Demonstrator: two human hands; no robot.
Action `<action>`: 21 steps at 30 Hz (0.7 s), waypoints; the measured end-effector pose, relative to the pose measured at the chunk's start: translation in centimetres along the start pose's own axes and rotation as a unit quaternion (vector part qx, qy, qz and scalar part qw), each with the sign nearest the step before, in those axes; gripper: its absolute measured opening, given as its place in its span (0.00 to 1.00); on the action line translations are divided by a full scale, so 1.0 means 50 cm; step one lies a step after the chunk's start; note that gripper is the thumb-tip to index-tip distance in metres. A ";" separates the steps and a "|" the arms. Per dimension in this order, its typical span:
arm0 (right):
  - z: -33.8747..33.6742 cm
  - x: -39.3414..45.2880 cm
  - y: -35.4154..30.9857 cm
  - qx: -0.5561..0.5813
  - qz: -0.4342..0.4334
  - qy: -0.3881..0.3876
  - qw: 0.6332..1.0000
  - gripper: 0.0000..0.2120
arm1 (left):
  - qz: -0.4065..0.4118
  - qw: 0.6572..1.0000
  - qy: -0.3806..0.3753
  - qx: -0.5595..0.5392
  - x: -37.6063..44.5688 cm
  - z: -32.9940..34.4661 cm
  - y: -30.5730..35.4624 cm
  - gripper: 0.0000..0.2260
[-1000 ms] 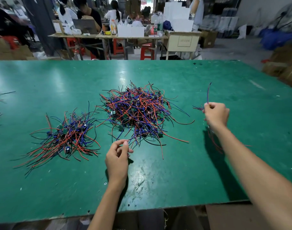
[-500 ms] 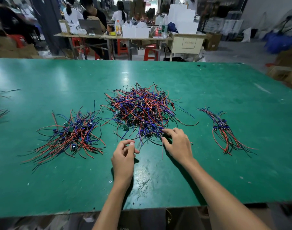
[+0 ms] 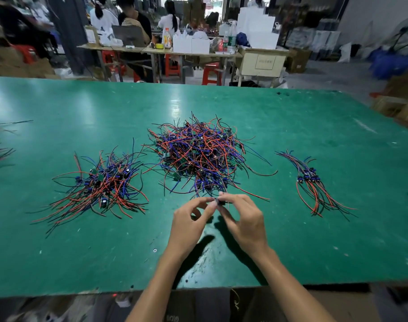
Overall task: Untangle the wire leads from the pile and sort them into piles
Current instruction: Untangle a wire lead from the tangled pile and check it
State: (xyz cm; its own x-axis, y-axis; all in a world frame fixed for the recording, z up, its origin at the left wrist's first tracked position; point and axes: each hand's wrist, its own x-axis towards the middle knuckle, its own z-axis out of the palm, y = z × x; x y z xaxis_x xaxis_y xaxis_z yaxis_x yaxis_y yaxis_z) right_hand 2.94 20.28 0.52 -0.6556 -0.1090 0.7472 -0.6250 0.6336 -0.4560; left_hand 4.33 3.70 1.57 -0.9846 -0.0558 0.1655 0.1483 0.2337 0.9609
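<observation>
Since half a second ago both hands have met just before the tangled pile (image 3: 198, 156): left hand (image 3: 189, 219) and right hand (image 3: 242, 217) pinch one small lead (image 3: 218, 201) together; bare green table (image 3: 291, 252) surrounds them.

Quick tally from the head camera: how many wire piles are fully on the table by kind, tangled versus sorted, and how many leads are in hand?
Tangled pile: 1, the centre heap.
Sorted piles: 2, the left pile and the right bundle.
Lead in hand: 1, pinched by left hand and right hand.
Total: 4. Wires at the far left edge are cropped and left uncounted.
</observation>
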 end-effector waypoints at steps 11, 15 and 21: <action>-0.004 -0.011 -0.026 -0.062 -0.021 -0.108 0.992 0.28 | -0.076 0.969 0.110 -0.209 0.003 -0.007 0.001 0.03; -0.001 -0.011 -0.029 -0.066 -0.012 -0.111 0.992 0.33 | -0.117 0.933 0.138 -0.311 0.011 -0.030 0.004 0.05; 0.010 -0.004 -0.014 -0.203 0.107 -0.017 0.973 0.25 | -0.080 0.861 0.283 -0.414 0.069 -0.180 0.034 0.05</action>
State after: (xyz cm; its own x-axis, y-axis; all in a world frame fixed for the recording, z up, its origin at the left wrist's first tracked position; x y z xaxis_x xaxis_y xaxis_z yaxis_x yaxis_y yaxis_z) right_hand 3.30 19.49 0.43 -0.7703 0.0369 0.6366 -0.2591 0.8941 -0.3654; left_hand 2.01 -4.84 5.75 -0.8308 -0.5420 -0.1270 0.2610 -0.5808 0.7711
